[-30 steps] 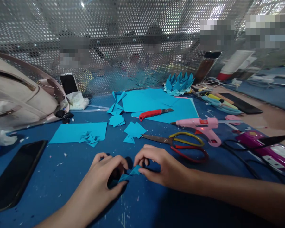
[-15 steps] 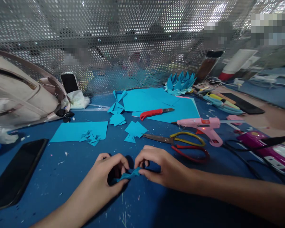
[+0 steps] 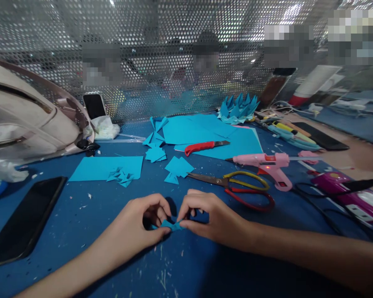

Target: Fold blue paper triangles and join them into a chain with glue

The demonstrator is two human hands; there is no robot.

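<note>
Between both hands, low over the blue table, is a small folded piece of blue paper [image 3: 171, 226]. My left hand [image 3: 149, 217] pinches its left part, and the palm hides some of it. The thumb and forefinger of my right hand [image 3: 199, 213] grip its right end. Just beyond the fingers lie blue paper squares [image 3: 178, 166] and scissors [image 3: 216, 179] with one yellow and one red handle. Several small folded blue pieces [image 3: 121, 177] rest on a blue sheet [image 3: 93, 167] to the left.
A pink glue gun [image 3: 270, 163] with a lit orange light lies right, by a purple power strip [image 3: 345, 192]. A red-handled knife [image 3: 202, 147] rests on blue sheets, before a spiky blue paper ring [image 3: 238, 108]. A phone [image 3: 27, 221] and a pale bag [image 3: 27, 111] are left.
The folded paper looks more level and shorter between my fingers, and my hands are slightly closer together. The view has shifted a little, so things at the left appear further right.
</note>
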